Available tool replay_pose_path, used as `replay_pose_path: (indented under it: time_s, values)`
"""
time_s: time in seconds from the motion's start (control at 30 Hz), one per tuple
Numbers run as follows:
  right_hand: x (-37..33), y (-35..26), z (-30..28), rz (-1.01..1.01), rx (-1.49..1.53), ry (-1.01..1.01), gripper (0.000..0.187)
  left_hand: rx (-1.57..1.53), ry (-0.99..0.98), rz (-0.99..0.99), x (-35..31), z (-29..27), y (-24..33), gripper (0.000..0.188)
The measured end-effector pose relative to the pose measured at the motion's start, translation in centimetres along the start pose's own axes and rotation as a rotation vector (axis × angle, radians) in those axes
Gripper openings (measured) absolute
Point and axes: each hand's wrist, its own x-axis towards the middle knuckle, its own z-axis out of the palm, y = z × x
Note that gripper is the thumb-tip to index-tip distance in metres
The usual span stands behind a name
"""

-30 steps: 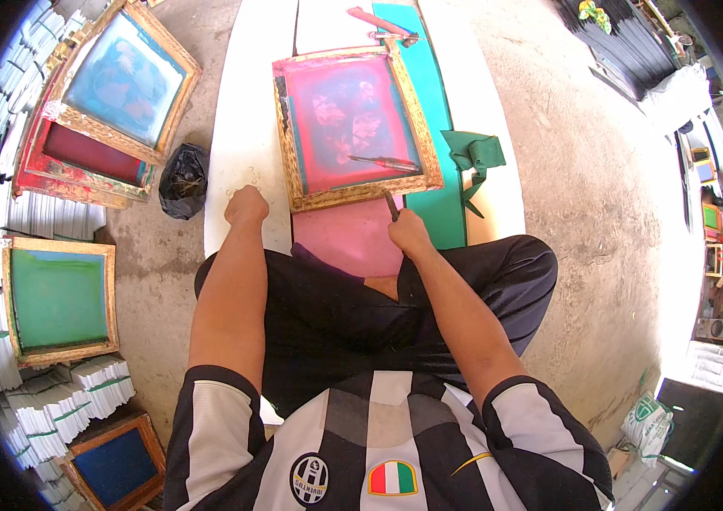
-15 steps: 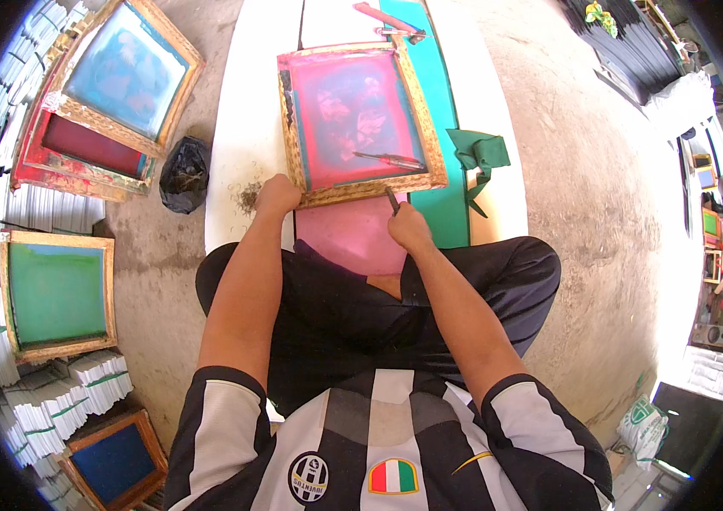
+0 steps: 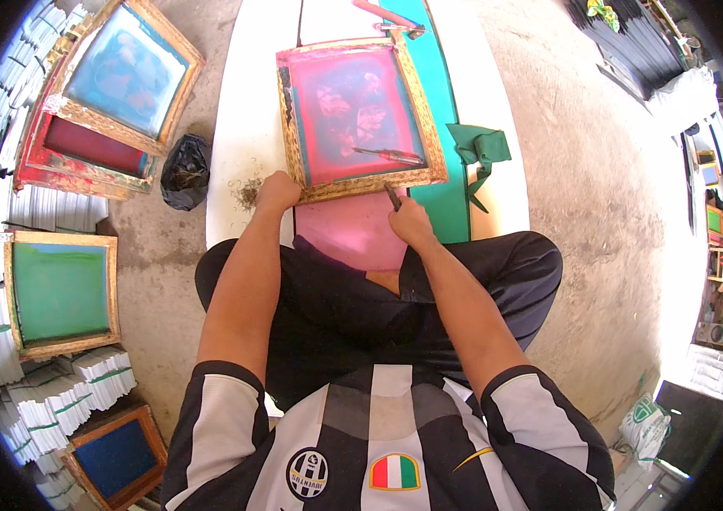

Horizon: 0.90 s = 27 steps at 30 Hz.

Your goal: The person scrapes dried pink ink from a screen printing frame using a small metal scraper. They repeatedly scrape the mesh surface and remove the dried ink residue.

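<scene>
A wooden screen-printing frame [image 3: 428,111] with pink-stained mesh lies on a long white board, slightly turned. My left hand [image 3: 278,192] is closed round its near left corner. In my closed right hand [image 3: 411,221] is a narrow, dark, flat tool [image 3: 393,197], its far end at the near rail of the frame; its kind is not clear. On the mesh rests a slim red-and-dark pointed tool [image 3: 390,157], apart from both hands. Pink material [image 3: 347,228] shows beneath the near rail, between my folded legs.
Right of the frame, a green cloth [image 3: 482,146] lies crumpled over a teal strip [image 3: 438,94]. A reddish bar [image 3: 381,13] and a small metal tool sit beyond. Leftward are a black plastic bag [image 3: 185,173], several other screen frames [image 3: 63,351] and bundled white stacks [image 3: 93,383].
</scene>
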Motion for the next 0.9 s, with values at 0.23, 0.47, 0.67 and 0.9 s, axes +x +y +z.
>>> replay_pose_path:
  time_s: [0.23,0.47,0.67,0.9]
  values:
    - [0.3,1.7,1.0,0.082,0.744,-0.215,0.025,0.042,0.075,0.009,-3.5,-1.9,2.1,0.033]
    - [-2.5,-3.0,1.8,-0.053,0.756,-0.385,0.016,0.061,0.144,0.852,-5.0,1.5,3.2,0.025]
    - [-3.1,-4.4,2.3,-0.037,0.739,-0.442,0.018,0.275,0.198,0.817,-5.5,2.0,4.7,0.015]
    - [-2.9,-3.7,2.2,-0.011,0.75,-0.491,0.029,0.299,0.193,0.88,-5.8,1.6,5.0,0.019]
